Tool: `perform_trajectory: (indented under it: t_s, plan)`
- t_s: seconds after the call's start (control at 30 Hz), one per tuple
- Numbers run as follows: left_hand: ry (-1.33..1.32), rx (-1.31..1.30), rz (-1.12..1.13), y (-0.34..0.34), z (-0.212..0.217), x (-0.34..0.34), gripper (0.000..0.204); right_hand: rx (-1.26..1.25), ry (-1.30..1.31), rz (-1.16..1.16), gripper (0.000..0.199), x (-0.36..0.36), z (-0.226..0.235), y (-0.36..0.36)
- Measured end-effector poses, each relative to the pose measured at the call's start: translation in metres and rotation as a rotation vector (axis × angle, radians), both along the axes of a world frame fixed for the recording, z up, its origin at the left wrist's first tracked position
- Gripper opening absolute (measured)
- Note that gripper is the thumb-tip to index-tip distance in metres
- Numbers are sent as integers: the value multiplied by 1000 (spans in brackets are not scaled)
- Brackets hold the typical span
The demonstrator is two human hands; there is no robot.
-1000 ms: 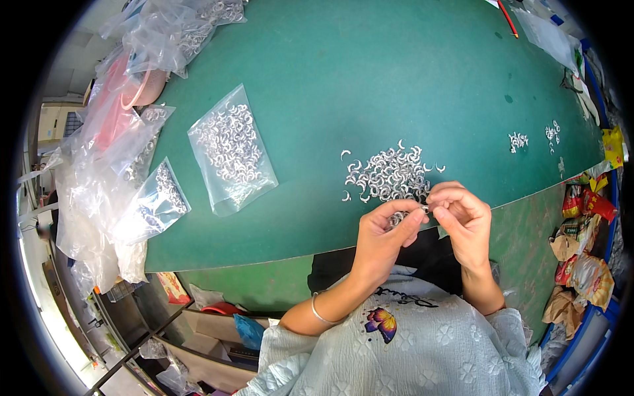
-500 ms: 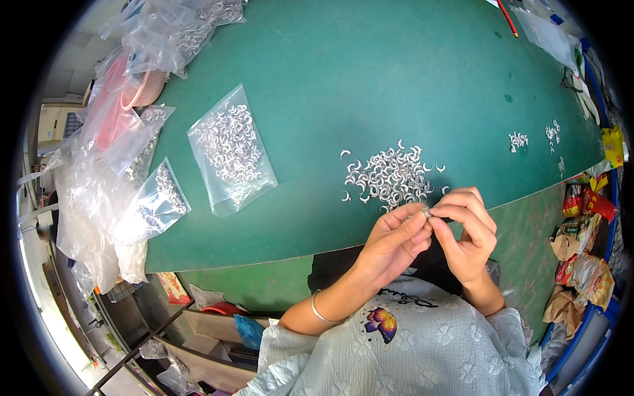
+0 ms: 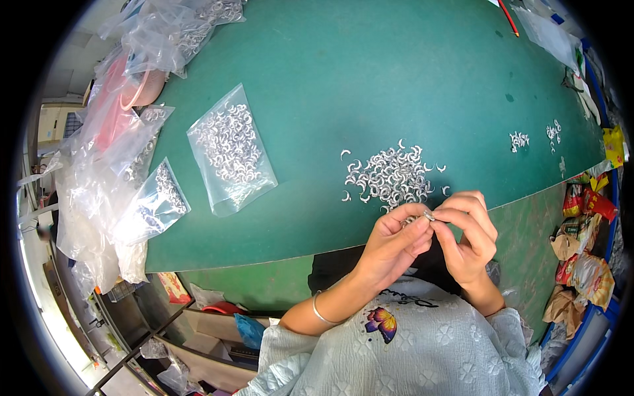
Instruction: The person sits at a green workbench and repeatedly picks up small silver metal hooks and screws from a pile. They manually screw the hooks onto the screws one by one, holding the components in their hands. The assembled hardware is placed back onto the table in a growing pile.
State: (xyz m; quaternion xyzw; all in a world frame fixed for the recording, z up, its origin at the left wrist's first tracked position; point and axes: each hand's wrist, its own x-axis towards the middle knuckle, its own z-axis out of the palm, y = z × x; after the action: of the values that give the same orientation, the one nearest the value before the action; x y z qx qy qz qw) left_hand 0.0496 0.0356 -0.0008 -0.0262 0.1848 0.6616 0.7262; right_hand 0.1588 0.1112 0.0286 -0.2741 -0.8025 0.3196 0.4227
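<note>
Close to the table's near edge, my left hand (image 3: 395, 245) and my right hand (image 3: 467, 237) meet fingertip to fingertip. Pinched between them is a small silvery metal piece (image 3: 428, 216), too small to make out fully. More silvery bits (image 3: 409, 220) show at the curled fingers of my left hand. Just beyond the hands lies a loose pile of small silver crescent-shaped metal pieces (image 3: 389, 175), with a few strays around its rim. A clear plastic bag (image 3: 232, 152) full of like crescents lies flat to the left.
The green tabletop (image 3: 317, 86) runs under everything. Two small clusters of metal pieces (image 3: 519, 141) lie at the right. Along the left edge are a smaller bag (image 3: 162, 191), crumpled plastic bags (image 3: 86, 218) and a pink basket (image 3: 148, 89). A red pencil (image 3: 508, 18) lies at the far right.
The small metal piece has turned slightly between my fingertips and shows more. My fingers have shifted a little; the pile and bags stay as they were.
</note>
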Motion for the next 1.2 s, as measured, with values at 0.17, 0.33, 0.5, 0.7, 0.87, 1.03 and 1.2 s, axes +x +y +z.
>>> perform_trajectory:
  t_s: [0.17, 0.33, 0.5, 0.7, 0.87, 1.03, 1.2]
  plan:
    - [162, 52, 52, -1, 1, 1, 14, -33, 20, 17, 18, 1, 0, 0]
    - [366, 47, 92, -4, 3, 1, 14, -163, 92, 54, 17, 4, -3, -1]
    - [482, 30, 112, -4, 5, 2, 14, -212, 108, 71, 16, 4, -2, -1]
    - [416, -64, 147, -4, 7, -2, 13, -277, 86, 47, 14, 3, -5, 1]
    - [360, -164, 123, -3, 0, -8, 13, -563, 31, 69, 11, 10, -7, 8]
    - [339, -186, 97, -9, 1, -15, 13, -784, -51, 210, 8, 6, -10, 33]
    - [322, -147, 86, -6, -1, -23, 11, -674, 52, 202, 16, -67, 35, 150]
